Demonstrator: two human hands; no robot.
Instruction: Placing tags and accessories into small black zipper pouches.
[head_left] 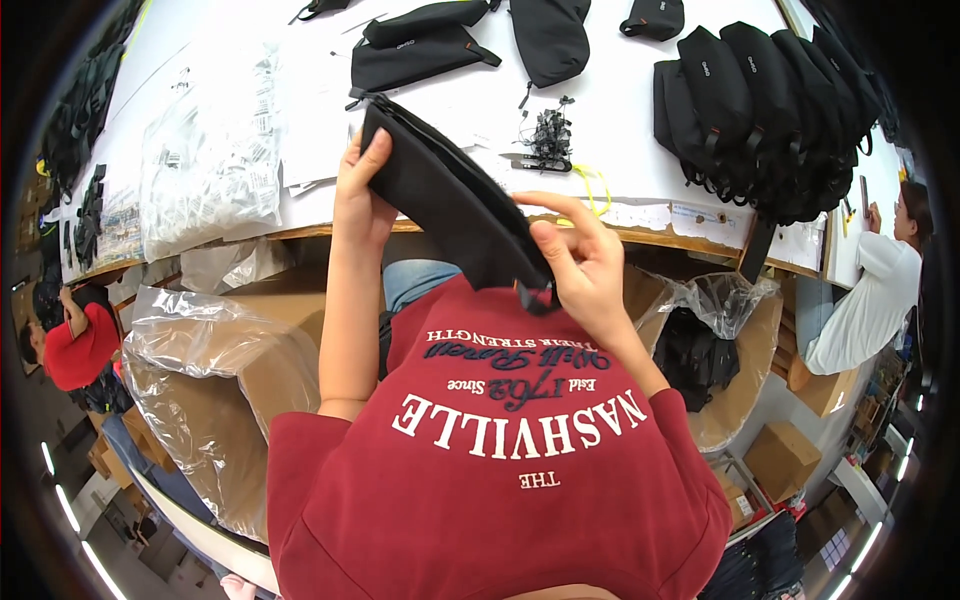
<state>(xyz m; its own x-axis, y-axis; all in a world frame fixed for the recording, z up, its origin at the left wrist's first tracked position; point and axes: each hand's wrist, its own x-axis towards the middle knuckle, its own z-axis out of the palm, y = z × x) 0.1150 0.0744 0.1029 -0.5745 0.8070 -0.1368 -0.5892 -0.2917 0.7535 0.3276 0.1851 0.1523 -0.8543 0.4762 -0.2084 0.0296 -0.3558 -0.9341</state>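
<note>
A black fabric pouch (450,200) is held tilted above my lap, its long upper edge parted into a narrow dark gap. My left hand (366,190) grips its upper left end, thumb pressed on the front face. At the lower right end my right hand (585,262) pinches the edge, its index finger stretched along the top. A small tab hangs at that lower end, close to my right thumb. What lies inside the pouch is hidden.
On the white table (310,120) are a clear bag of small packets (215,150), a bundle of black zip pulls (548,140), several black pouches (425,50) and a big pouch pile (760,110). Plastic-lined cartons (210,400) flank me. Co-workers sit at both sides.
</note>
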